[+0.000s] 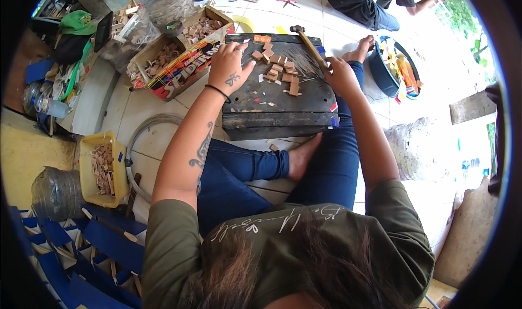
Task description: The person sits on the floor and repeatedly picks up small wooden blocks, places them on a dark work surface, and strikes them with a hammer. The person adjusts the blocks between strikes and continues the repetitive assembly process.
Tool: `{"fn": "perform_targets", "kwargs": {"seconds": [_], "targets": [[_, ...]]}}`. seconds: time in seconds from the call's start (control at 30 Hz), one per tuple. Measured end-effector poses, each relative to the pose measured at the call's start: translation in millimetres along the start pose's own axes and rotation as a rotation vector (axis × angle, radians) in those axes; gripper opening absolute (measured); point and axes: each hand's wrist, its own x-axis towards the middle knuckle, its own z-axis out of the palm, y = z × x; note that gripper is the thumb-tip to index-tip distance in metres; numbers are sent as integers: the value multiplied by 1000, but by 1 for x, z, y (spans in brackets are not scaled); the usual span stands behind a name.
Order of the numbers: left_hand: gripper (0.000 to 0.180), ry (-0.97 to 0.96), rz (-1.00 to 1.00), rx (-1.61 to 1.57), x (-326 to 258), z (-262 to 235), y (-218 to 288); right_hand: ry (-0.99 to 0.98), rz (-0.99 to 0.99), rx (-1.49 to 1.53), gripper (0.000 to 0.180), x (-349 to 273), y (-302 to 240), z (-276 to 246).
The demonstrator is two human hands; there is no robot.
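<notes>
A low black wooden bench (253,110) stands in front of my crossed legs. On it lies a loose cluster of small brown wooden blocks (275,68). Beside them is a bundle of thin grey rods, perhaps wires or nails (303,63). My right hand (341,75) is closed round the handle end of a hammer (311,47), whose metal head points away at the bench's far edge. Over the bench's left edge is my left hand (229,64), thumb apart from the fingers and nothing visible in it. Small white and red scraps are scattered on the bench top.
Left of the bench are a divided cardboard box (179,72) of wood pieces and a yellow basin (120,184) holding more. A cable coil (133,146) lies nearby. Blue panels (111,243) fill the lower left. At right stands a dark blue tub (380,75); another person (367,4) sits beyond.
</notes>
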Motion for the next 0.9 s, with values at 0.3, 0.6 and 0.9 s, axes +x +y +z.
{"fn": "perform_targets", "kwargs": {"seconds": [0.3,0.6,0.9], "targets": [[30,13,-152,103,9,40,3,-5,-29,134,37,-69,-22,-13],[14,56,-275,-179,9,30,7,164,47,161,30,-39,-7,-11],[10,168,-22,-342,-42,-17,48,-284,310,284,36,12,45,-1]]}}
